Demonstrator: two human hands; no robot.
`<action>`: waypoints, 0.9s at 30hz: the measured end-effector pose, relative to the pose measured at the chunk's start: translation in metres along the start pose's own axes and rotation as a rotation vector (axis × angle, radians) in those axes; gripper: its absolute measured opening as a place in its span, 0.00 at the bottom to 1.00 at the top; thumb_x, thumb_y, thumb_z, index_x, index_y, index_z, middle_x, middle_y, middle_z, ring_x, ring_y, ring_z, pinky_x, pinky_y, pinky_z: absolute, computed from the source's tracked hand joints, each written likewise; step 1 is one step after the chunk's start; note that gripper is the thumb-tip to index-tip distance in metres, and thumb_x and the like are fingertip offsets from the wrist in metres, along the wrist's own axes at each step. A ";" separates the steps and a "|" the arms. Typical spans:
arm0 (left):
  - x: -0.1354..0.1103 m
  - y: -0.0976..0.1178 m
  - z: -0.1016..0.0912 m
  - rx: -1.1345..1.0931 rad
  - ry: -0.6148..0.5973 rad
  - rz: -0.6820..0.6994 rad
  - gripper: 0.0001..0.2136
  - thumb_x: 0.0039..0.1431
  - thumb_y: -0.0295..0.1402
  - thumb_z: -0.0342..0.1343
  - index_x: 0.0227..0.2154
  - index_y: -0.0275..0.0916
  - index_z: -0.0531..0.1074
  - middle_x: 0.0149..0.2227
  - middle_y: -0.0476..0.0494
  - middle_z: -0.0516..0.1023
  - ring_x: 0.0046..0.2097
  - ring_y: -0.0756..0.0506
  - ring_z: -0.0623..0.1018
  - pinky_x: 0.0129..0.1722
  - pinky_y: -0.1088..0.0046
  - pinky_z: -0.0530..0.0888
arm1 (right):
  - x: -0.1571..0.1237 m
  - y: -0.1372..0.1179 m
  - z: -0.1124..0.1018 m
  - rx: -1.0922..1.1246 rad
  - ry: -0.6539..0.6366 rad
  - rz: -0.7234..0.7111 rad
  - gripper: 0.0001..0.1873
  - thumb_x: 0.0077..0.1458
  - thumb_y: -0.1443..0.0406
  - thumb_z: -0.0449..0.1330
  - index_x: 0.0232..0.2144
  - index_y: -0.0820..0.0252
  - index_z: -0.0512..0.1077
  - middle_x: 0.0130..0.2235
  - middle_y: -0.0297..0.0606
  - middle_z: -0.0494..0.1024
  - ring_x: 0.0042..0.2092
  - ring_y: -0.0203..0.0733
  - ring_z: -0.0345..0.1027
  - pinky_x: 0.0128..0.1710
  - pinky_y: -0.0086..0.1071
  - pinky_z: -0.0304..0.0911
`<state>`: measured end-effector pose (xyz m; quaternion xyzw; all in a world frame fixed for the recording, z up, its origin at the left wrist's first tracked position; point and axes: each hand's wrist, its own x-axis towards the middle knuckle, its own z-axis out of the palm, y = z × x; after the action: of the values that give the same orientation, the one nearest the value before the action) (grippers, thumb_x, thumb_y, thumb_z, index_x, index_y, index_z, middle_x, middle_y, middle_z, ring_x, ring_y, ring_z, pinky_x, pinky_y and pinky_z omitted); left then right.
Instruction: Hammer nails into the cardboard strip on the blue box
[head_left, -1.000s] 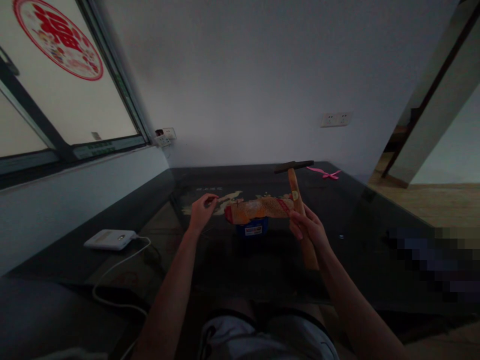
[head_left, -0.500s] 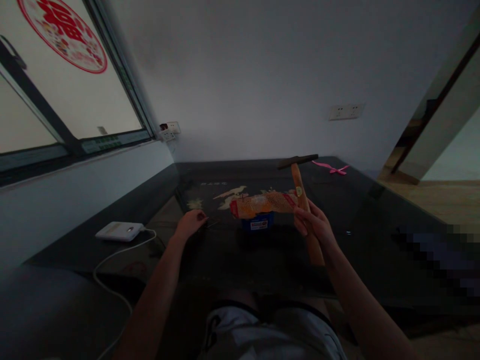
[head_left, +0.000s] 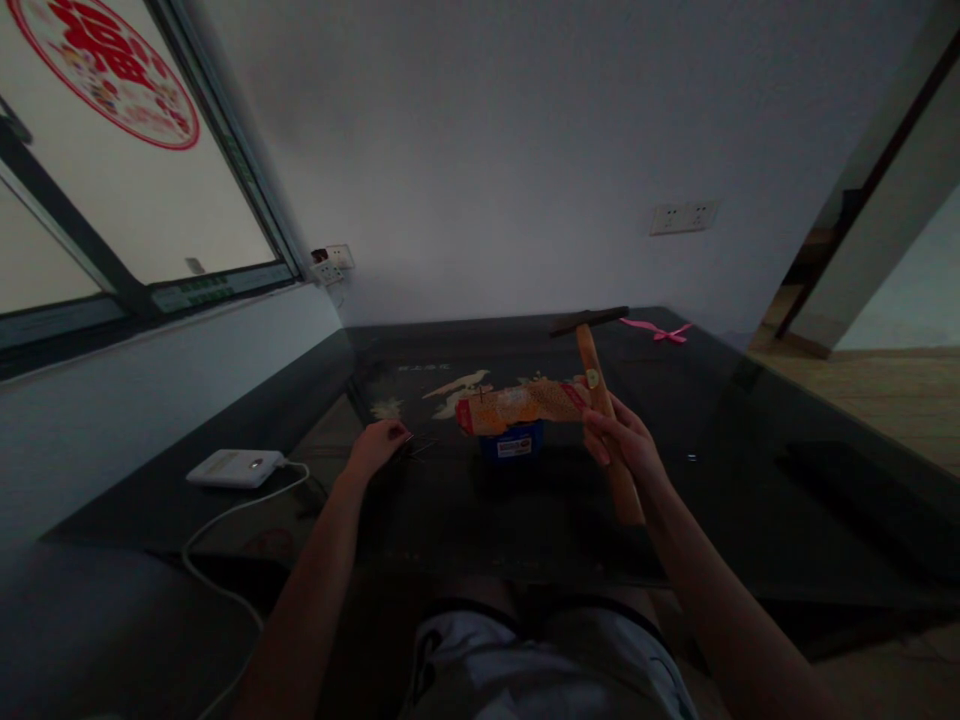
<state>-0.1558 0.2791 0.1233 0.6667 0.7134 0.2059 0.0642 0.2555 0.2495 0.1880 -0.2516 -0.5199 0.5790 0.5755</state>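
Observation:
My right hand (head_left: 624,448) is wrapped round the wooden handle of a hammer (head_left: 598,395), held upright with its dark head at the top. Just left of it an orange patterned board (head_left: 521,404) lies across a small blue box (head_left: 512,441) on the dark glass table (head_left: 735,440); a thin nail stands near the board's left end. My left hand (head_left: 377,448) rests low on the table to the left of the board, fingers curled and pinched at small thin dark things by its fingertips, too dim to name.
A white device (head_left: 235,467) with a white cable (head_left: 225,520) lies at the table's left. A pink ribbon (head_left: 658,330) sits at the far right edge. Wall sockets (head_left: 681,216) and a window with a red sticker (head_left: 105,70) stand behind. A doorway opens at the right.
My left hand has dropped from beside the board's left end down to the table surface. The hammer in my right hand has stayed upright, barely moving.

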 end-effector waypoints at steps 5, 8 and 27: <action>-0.004 -0.001 -0.004 0.026 -0.034 0.041 0.07 0.53 0.35 0.53 0.31 0.40 0.75 0.34 0.44 0.78 0.37 0.46 0.76 0.38 0.73 0.70 | 0.000 0.000 0.001 0.011 0.013 0.011 0.26 0.48 0.63 0.61 0.50 0.60 0.64 0.17 0.22 0.59 0.12 0.27 0.51 0.12 0.26 0.41; -0.004 -0.001 -0.003 0.094 -0.035 0.031 0.06 0.54 0.33 0.53 0.31 0.40 0.74 0.34 0.44 0.78 0.37 0.46 0.76 0.37 0.74 0.69 | 0.000 0.001 0.000 -0.012 0.027 0.007 0.25 0.47 0.62 0.61 0.49 0.59 0.64 0.17 0.23 0.60 0.13 0.27 0.51 0.13 0.26 0.42; -0.007 0.010 0.001 0.333 0.037 -0.090 0.10 0.58 0.37 0.50 0.31 0.38 0.72 0.36 0.38 0.77 0.40 0.42 0.76 0.36 0.72 0.67 | -0.001 -0.001 0.002 0.030 0.016 0.021 0.27 0.48 0.63 0.60 0.51 0.60 0.63 0.18 0.22 0.58 0.13 0.26 0.50 0.13 0.26 0.42</action>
<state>-0.1452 0.2724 0.1250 0.6316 0.7679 0.0938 -0.0510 0.2543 0.2471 0.1896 -0.2531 -0.5037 0.5907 0.5773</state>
